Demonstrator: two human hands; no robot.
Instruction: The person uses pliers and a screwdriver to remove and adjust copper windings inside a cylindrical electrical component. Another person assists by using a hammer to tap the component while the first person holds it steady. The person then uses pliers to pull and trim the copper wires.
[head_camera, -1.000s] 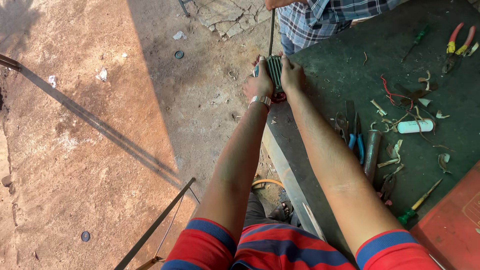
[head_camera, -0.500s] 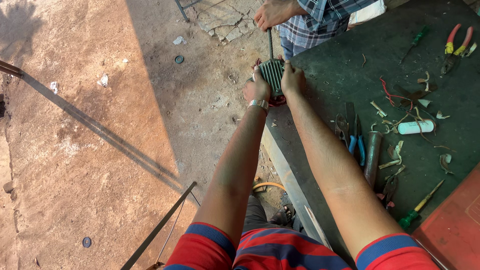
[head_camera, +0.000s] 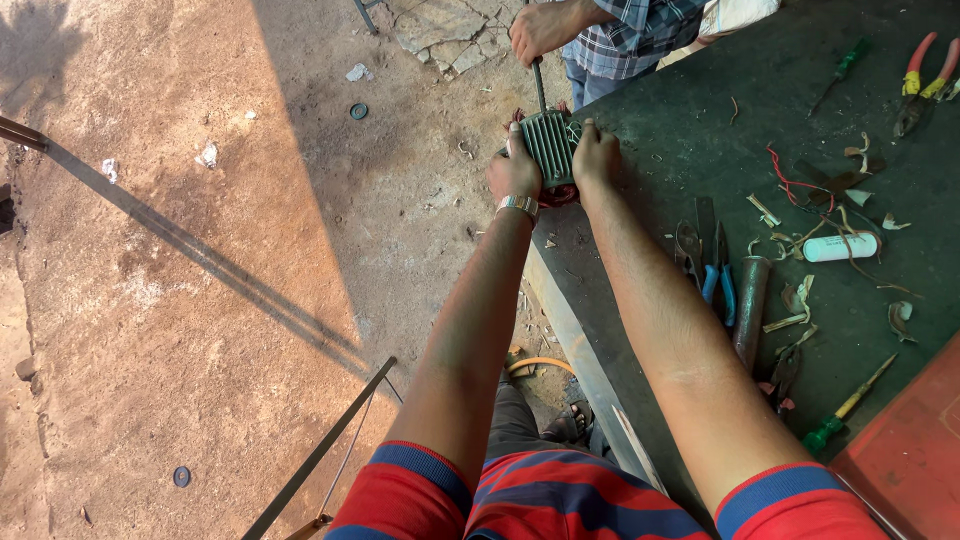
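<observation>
Both hands clamp a ribbed grey metal block (head_camera: 549, 146) from either side: the left hand (head_camera: 514, 172), with a metal watch band at its wrist, presses the left face, and the right hand (head_camera: 596, 155) presses the right face, fingers curled tight around the edges. The block sits at the far corner of a dark green bench (head_camera: 700, 130), partly overhanging its edge, with reddish windings showing beneath it.

A co-worker's hand (head_camera: 542, 28) at the top of the view grips a thin rod (head_camera: 538, 84) that runs down to the top of the block; the co-worker wears a checked shirt.

On the bench to the right of the person's right forearm lie blue-handled pliers (head_camera: 718, 280), a dark pipe (head_camera: 749, 308), a white tube (head_camera: 840, 247), scraps of red wire (head_camera: 790, 183) and pale shavings. A green-handled screwdriver (head_camera: 848, 404) lies near the bench's near edge, and red-and-yellow pliers (head_camera: 922, 80) at the far right. Left of the bench is bare reddish ground (head_camera: 200, 300), crossed by a long shadow.
</observation>
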